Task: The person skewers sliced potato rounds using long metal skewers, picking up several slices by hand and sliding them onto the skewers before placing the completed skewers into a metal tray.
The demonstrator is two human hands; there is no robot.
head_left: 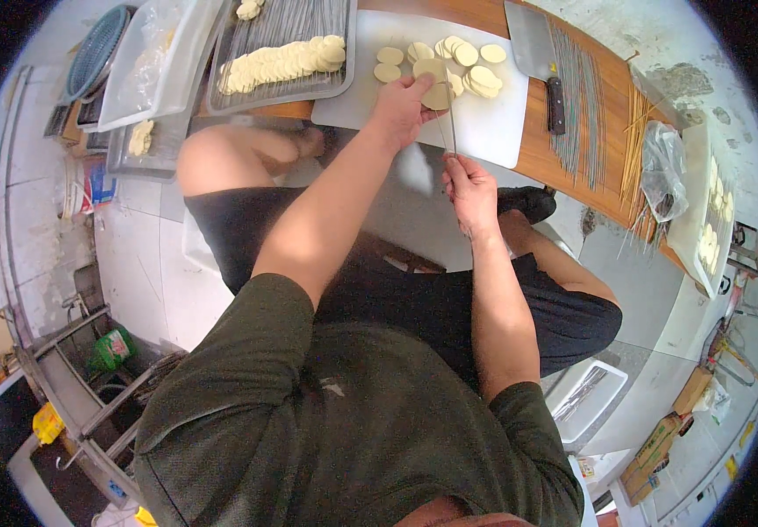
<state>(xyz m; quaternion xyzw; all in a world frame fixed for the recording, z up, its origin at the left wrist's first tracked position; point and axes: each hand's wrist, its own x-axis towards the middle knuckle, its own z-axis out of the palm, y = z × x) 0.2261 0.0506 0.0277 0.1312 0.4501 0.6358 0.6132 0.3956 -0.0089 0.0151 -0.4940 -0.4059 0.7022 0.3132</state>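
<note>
My left hand (398, 111) pinches a pale yellow round slice (432, 79) above the white cutting board (505, 132). Below it, my right hand (469, 191) grips thin metal skewers (451, 133), their upper ends reaching the slice; whether they pierce it I cannot tell. Several more round slices (483, 81) lie on the board, some in overlapping piles. To the left, a metal tray (345, 86) holds an overlapping row of skewered slices (282, 63).
A cleaver (528, 44), loose metal skewers (577, 119), bamboo skewers (634, 158) and a plastic bag (664, 176) lie rightward on the wooden table (537, 149). White containers (137, 66) stand far left and right (691, 233). My bent legs are beneath the board.
</note>
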